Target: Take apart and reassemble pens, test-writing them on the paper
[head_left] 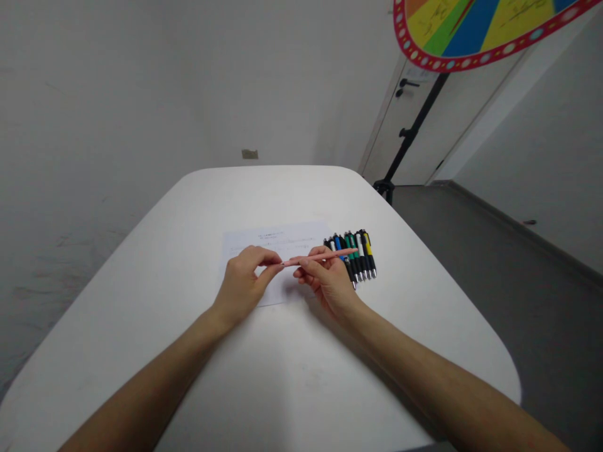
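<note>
A slim pink pen (330,254) is held nearly level above a sheet of paper (294,233) with several lines of writing. At the pen's left end, thumb and forefinger of my left hand (245,279) are pinched together on it. My right hand (332,282) grips the middle of the barrel between thumb and fingers, and the other end sticks out to the right. Just beyond my right hand lies a row of retractable pens (362,257) with black grips and blue, green, white and yellow barrels. My hands hide part of the paper and some of these pens.
The white table (141,289) has rounded corners and stands close to a scuffed wall (117,94). Beyond its right side, a colourful wheel (471,31) is mounted on a black stand (409,135) in front of a door (428,119).
</note>
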Demonstrator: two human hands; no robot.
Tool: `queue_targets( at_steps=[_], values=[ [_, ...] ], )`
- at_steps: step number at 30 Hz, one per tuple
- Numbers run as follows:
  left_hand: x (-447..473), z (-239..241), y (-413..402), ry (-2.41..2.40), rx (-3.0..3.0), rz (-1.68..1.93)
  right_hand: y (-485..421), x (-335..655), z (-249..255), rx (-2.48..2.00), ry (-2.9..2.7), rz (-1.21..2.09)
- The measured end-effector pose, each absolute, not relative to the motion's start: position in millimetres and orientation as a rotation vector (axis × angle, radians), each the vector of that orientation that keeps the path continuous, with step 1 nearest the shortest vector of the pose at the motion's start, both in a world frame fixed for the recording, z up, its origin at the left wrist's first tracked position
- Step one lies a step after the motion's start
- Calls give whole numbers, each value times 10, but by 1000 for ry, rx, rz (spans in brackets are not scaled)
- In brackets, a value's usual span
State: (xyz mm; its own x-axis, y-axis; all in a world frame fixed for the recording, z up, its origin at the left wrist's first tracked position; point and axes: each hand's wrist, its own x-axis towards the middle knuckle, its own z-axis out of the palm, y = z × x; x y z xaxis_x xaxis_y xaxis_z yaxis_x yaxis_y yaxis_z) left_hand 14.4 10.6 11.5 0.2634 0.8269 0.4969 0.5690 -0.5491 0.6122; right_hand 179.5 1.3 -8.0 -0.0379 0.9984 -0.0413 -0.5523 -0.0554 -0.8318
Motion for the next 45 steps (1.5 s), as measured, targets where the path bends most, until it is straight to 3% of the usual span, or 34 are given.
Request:
queue_targets(
  at_steps=[9, 16, 27, 33, 39, 45],
  values=[
    [80, 151, 121, 1272, 2299, 1189, 3, 1798, -90, -765, -588, 1684],
    [-184, 70, 215, 1727, 2344, 381, 33, 1832, -103, -802, -566, 1623],
    [-13, -38, 204, 1717, 2665, 22, 45, 1832, -114, -810, -571, 1613],
    [-1, 36, 207, 1608, 2539, 339, 42, 1831, -111, -811, -564, 1611],
    [33, 113, 215, 1355, 1707, 993, 35, 1826, -84, -815, -549, 1606],
    [111, 17, 229, 1125, 1188, 1202, 14, 1834, -90, -772, -584, 1616]
  ],
)
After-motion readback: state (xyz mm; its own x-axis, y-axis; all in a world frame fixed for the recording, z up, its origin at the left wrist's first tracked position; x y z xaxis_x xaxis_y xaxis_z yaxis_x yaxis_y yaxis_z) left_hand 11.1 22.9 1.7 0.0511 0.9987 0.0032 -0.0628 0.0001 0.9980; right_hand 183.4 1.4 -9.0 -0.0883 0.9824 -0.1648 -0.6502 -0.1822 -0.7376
